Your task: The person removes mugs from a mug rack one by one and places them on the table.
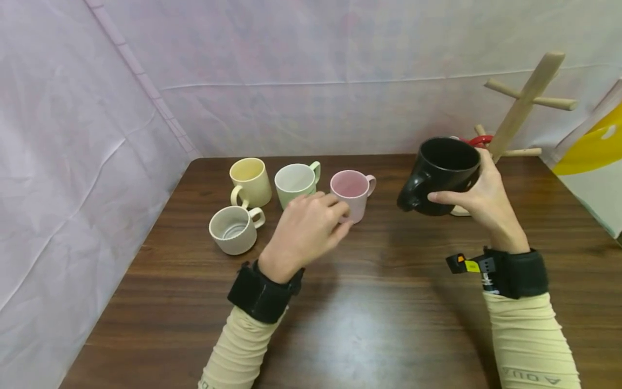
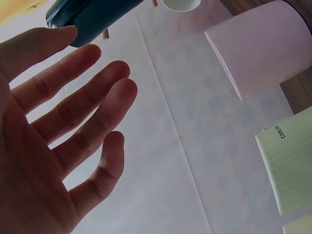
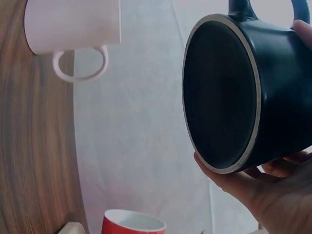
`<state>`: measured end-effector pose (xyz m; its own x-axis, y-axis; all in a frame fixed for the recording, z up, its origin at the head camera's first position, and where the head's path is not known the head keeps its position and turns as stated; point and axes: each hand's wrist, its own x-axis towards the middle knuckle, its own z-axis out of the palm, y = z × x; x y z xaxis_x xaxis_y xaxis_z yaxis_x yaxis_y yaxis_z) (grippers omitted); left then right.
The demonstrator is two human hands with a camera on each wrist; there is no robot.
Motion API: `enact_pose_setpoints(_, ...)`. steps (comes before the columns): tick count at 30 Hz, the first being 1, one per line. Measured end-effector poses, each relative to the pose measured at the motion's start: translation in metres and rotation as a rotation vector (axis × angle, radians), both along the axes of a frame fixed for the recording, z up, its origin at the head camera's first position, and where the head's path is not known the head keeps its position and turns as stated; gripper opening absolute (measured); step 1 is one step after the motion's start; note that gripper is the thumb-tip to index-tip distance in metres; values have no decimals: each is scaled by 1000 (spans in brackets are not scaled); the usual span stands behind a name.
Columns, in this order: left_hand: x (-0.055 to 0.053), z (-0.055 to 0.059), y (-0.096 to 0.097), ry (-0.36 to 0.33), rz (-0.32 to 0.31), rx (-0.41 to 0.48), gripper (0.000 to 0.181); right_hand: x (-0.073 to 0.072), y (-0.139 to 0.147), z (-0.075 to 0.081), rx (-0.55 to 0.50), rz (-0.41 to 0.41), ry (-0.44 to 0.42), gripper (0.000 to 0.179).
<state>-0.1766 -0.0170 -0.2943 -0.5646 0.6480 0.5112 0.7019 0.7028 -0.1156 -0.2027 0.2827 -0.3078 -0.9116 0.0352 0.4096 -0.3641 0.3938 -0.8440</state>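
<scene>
bright light in the head view, glare pooling on the wooden tabletop [image 1: 359, 329], soft shadow beside the right sleeve [image 1: 529, 335]; the left wrist view runs dimmer, the left hand [image 2: 31, 151] shaded against a washed-out corner.

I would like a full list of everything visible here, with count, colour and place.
Black mug: 1, black, held up, tilted
Table: 1, dark brown, across the foreground
Pink mug: 1, pink, centre back of table
Green mug: 1, pale green, left of pink
Yellow mug: 1, yellow, left of green
Off-white mug: 1, off-white, in front of yellow
Rack: 1, light wood, right back
Red mug: 1, red, near rack, partly hidden
Cloth: count unclear, whitish, behind and left
Unidentified item: 1, yellow, right edge
Wrist straps: 2, black, both wrists
Sleeves: 2, cream, forearms
Left hand: 1, bare, near pink mug, empty
Right hand: 1, bare, gripping black mug
</scene>
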Motion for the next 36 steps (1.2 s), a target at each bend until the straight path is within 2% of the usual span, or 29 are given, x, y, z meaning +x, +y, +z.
enact_pose_setpoints(10, -1, 2, -5, 13, 15, 42, 12, 1, -14, -3, 45, -11, -57, 81)
enact_pose_setpoints(18, -3, 3, -8, 11, 49, 76, 14, 0, -24, -4, 8, 75, -12, 79)
enact_pose_setpoints(22, -3, 4, -9, 24, 78, 102, 12, 0, -29, -6, 22, 83, -8, 81)
enact_pose_setpoints(36, -3, 4, -8, 19, 67, 141, 11, 2, -43, -7, 71, 122, -3, 79)
